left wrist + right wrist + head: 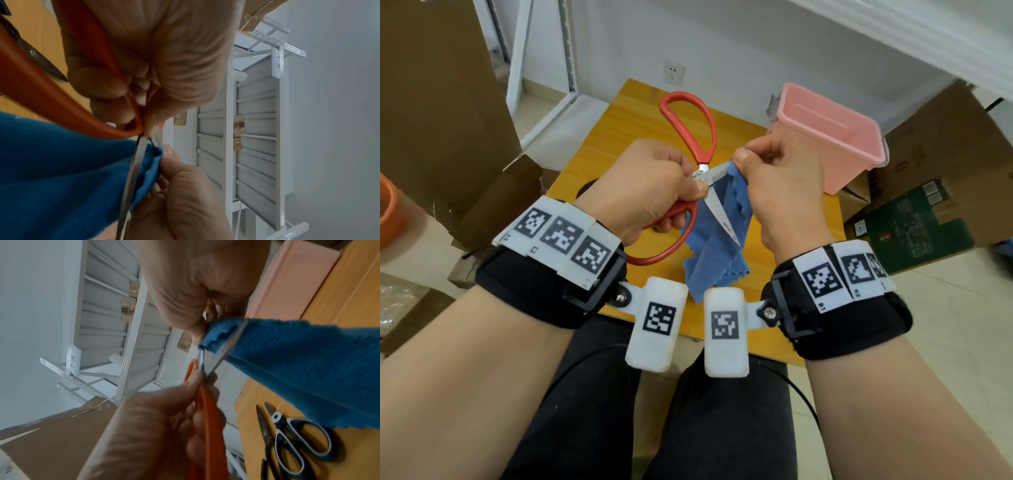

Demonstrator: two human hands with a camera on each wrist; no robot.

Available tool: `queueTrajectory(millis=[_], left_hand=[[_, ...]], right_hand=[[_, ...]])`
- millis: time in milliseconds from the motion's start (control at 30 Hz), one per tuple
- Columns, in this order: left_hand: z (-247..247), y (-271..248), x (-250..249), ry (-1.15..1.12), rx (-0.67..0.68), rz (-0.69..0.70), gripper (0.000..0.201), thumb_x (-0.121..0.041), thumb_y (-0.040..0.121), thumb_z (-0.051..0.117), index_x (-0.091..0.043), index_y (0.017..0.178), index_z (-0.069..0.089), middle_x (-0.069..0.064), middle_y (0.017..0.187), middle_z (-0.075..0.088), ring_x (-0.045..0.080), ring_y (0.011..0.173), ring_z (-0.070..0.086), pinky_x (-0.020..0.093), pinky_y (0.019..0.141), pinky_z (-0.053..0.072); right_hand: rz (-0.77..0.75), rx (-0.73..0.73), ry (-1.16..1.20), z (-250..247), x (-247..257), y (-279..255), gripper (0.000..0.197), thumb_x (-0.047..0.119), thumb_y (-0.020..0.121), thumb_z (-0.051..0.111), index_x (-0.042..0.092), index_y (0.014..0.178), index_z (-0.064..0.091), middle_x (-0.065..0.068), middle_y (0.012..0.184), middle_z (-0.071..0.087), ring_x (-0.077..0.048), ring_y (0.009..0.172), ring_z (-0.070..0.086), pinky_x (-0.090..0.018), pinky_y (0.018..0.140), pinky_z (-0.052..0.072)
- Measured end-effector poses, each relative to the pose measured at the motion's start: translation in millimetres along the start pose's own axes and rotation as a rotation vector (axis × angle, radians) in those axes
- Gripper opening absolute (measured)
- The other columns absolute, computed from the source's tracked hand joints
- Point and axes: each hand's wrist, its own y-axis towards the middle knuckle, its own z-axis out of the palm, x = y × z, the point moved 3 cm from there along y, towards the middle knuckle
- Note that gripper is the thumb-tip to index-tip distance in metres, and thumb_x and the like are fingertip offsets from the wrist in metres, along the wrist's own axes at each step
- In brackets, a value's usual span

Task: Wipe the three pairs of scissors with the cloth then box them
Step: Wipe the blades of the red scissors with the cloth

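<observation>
My left hand [650, 185] grips the red scissors [690, 137] at the pivot, blades splayed; my right hand [777, 185] pinches the blue cloth [722, 240] round the upper blade beside those fingers. The bare lower blade points past my right wrist, so I judge a slipping stroke could nick skin. The pink box [835, 144] sits just beyond my right fingers.

In view are 2 hands, 1 pair of red-handled scissors [690, 144], 1 pair of dark-handled scissors [287, 439], 1 blue cloth [722, 240], 1 pink box [832, 137] and 1 wooden table [619, 123].

Even soft daylight, wide-angle bending at edges, close wrist views blurred.
</observation>
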Motion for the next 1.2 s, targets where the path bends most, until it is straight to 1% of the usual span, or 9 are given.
queueTrajectory(millis=[267, 367, 467, 567, 767, 933, 1000, 1067, 1200], left_hand=[[-1, -1, -1, -0.005, 0.018, -0.004, 0.017, 0.001, 0.086, 0.068, -0.008, 0.084, 0.054, 0.005, 0.048, 0.05, 0.02, 0.037, 0.048, 0.023, 0.037, 0.035], [-4, -2, -1, -0.026, 0.043, -0.008, 0.013, 0.0, 0.087, 0.067, -0.005, 0.097, 0.06, 0.012, 0.056, 0.051, 0.02, 0.038, 0.049, 0.022, 0.037, 0.035], [-8, -3, -3, -0.063, 0.1, -0.009, 0.009, -0.003, 0.089, 0.065, -0.001, 0.097, 0.062, 0.013, 0.058, 0.051, 0.018, 0.038, 0.049, 0.021, 0.036, 0.034], [-13, -4, -8, -0.109, 0.172, 0.02, 0.003, -0.005, 0.091, 0.061, -0.003, 0.089, 0.061, 0.007, 0.053, 0.05, 0.015, 0.039, 0.046, 0.021, 0.036, 0.032], [-17, -3, -15, -0.135, 0.232, 0.071, 0.006, -0.003, 0.091, 0.06, -0.005, 0.085, 0.062, 0.007, 0.052, 0.05, 0.014, 0.037, 0.046, 0.02, 0.035, 0.035], [-19, 0, -10, -0.099, 0.227, 0.054, 0.011, -0.004, 0.088, 0.064, -0.01, 0.079, 0.065, 0.011, 0.056, 0.052, 0.018, 0.041, 0.048, 0.021, 0.038, 0.036], [-18, 0, -9, -0.086, 0.213, 0.046, 0.007, -0.004, 0.088, 0.064, -0.008, 0.082, 0.064, 0.011, 0.057, 0.053, 0.019, 0.041, 0.049, 0.022, 0.038, 0.036], [-18, 1, -9, -0.071, 0.202, 0.043, 0.009, -0.004, 0.088, 0.065, -0.009, 0.081, 0.064, 0.012, 0.058, 0.053, 0.019, 0.042, 0.049, 0.022, 0.039, 0.036], [-20, 4, -9, -0.063, 0.174, 0.04, 0.007, -0.004, 0.088, 0.065, -0.008, 0.081, 0.067, 0.012, 0.06, 0.054, 0.02, 0.043, 0.05, 0.022, 0.038, 0.037]], right_hand=[[-0.016, -0.099, -0.012, -9, -1, 7, 0.019, 0.017, 0.087, 0.066, 0.03, 0.079, 0.055, 0.006, 0.087, 0.064, -0.015, 0.089, 0.065, -0.041, 0.086, 0.056], [-0.027, -0.115, -0.02, -15, 0, 13, 0.004, 0.02, 0.085, 0.065, 0.021, 0.083, 0.063, 0.004, 0.085, 0.066, -0.013, 0.084, 0.066, -0.036, 0.079, 0.057], [-0.009, -0.135, 0.033, -25, 0, 21, 0.013, 0.023, 0.081, 0.064, 0.011, 0.085, 0.067, 0.0, 0.079, 0.066, -0.015, 0.076, 0.064, -0.033, 0.071, 0.055], [0.003, -0.143, 0.077, -30, -2, 23, 0.013, 0.02, 0.083, 0.066, 0.008, 0.087, 0.068, -0.005, 0.082, 0.068, -0.019, 0.079, 0.067, -0.038, 0.077, 0.06], [0.009, -0.078, 0.088, -24, -4, 19, 0.018, 0.019, 0.086, 0.066, 0.004, 0.095, 0.069, -0.012, 0.09, 0.071, -0.024, 0.087, 0.07, -0.034, 0.079, 0.059], [0.01, -0.09, 0.109, -25, -1, 15, 0.006, 0.017, 0.087, 0.068, 0.017, 0.091, 0.064, -0.009, 0.091, 0.07, -0.024, 0.086, 0.07, -0.041, 0.082, 0.06], [0.002, -0.108, 0.13, -26, 3, 12, 0.014, 0.017, 0.088, 0.068, 0.025, 0.094, 0.058, -0.007, 0.087, 0.066, -0.022, 0.082, 0.069, -0.043, 0.083, 0.06], [-0.016, -0.119, 0.155, -27, 7, 11, 0.015, 0.021, 0.088, 0.068, 0.028, 0.098, 0.059, -0.007, 0.083, 0.063, -0.028, 0.083, 0.069, -0.045, 0.084, 0.06], [-0.045, -0.136, 0.159, -30, 13, 10, 0.022, 0.03, 0.09, 0.066, 0.011, 0.101, 0.068, -0.016, 0.091, 0.07, -0.034, 0.082, 0.07, -0.044, 0.069, 0.06]])
